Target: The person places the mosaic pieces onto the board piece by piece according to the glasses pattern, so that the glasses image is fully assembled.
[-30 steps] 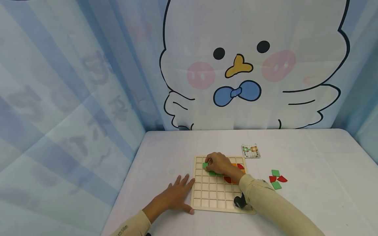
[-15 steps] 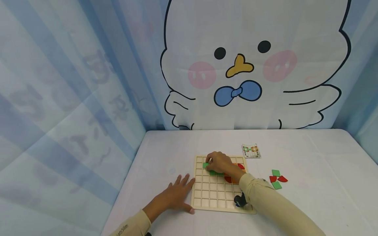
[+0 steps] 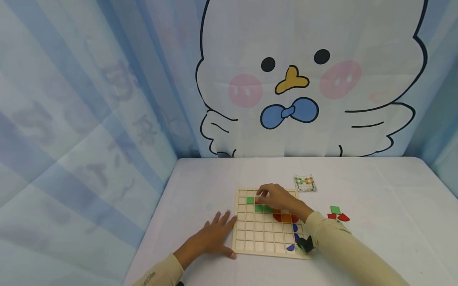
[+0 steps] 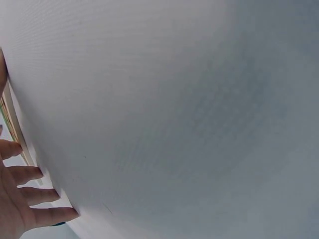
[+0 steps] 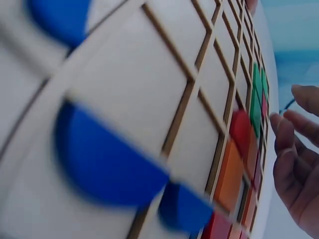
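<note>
Pale blue curtains [image 3: 143, 79] and a cartoon backdrop [image 3: 293, 141] fill the upper part of the head view, above a white-covered bench [image 3: 400, 194]. Low in the centre lies a wooden grid board [image 3: 245, 235], with a picture card [image 3: 305, 183] just above its upper right corner and loose red and green pieces [image 3: 335, 209] to its right. On the board, a green square [image 3: 250, 200] sits at upper left, with a red piece [image 3: 257, 200] just right of it, by the fingertips of the right hand [image 3: 277, 196]; orange pieces [image 3: 287, 218] and blue pieces [image 3: 290, 247] show at its right and lower right. Along the board's left edge rests the left hand [image 3: 213, 234]. From the left wrist, its grip is apart, fingers fanned at lower left and holding nothing. From the right wrist, the bent fingers at the right edge also look apart, pinching nothing; whether the red piece is fully seated cannot be told. If it sits tilted on a rib, a brushing fingertip could flip it out. The dark wrist fitting [image 3: 305, 244], low beside the blue pieces, might knock them if the forearm swings; without the left hand's support, a snag could slide the board.
</note>
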`<state>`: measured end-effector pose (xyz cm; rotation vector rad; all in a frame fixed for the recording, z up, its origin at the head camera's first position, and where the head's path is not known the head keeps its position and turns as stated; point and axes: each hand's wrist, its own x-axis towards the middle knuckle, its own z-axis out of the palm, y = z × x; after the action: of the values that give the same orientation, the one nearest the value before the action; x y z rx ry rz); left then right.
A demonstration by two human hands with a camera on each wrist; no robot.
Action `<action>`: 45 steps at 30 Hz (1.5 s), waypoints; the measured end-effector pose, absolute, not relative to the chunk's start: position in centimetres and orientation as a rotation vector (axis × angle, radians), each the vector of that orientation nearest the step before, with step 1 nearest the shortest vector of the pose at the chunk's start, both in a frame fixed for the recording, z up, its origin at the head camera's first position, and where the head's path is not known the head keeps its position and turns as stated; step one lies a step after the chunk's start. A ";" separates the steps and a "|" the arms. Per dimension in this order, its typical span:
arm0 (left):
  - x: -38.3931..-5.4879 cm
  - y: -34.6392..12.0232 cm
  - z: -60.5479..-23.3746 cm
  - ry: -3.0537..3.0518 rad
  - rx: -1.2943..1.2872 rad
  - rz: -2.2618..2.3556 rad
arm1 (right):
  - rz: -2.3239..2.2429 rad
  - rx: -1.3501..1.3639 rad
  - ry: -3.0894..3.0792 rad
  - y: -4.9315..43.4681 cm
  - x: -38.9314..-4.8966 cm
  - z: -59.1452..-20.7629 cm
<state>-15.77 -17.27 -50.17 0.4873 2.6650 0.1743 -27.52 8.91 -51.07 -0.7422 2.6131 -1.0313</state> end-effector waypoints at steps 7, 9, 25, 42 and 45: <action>-15.8 -17.3 -50.3 2.673 0.486 0.158 | -1.035 -0.772 2.628 13.6 -27.6 -50.8; -15.8 -17.3 -50.3 2.673 0.485 0.159 | -1.035 -0.780 2.633 15.1 -27.3 -50.6; -15.7 -17.2 -50.2 2.657 0.478 0.174 | -0.931 -0.537 2.616 24.8 -24.5 -50.2; -15.8 -17.3 -50.5 2.661 0.484 0.164 | -0.729 -0.507 2.620 28.4 -23.3 -50.2; -15.8 -17.2 -50.4 2.666 0.490 0.158 | -0.725 -0.519 2.611 28.6 -23.3 -50.3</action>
<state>-15.81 -17.24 -50.36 0.4905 2.6660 0.1578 -23.32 28.56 -50.30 -0.5186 2.6110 -0.7251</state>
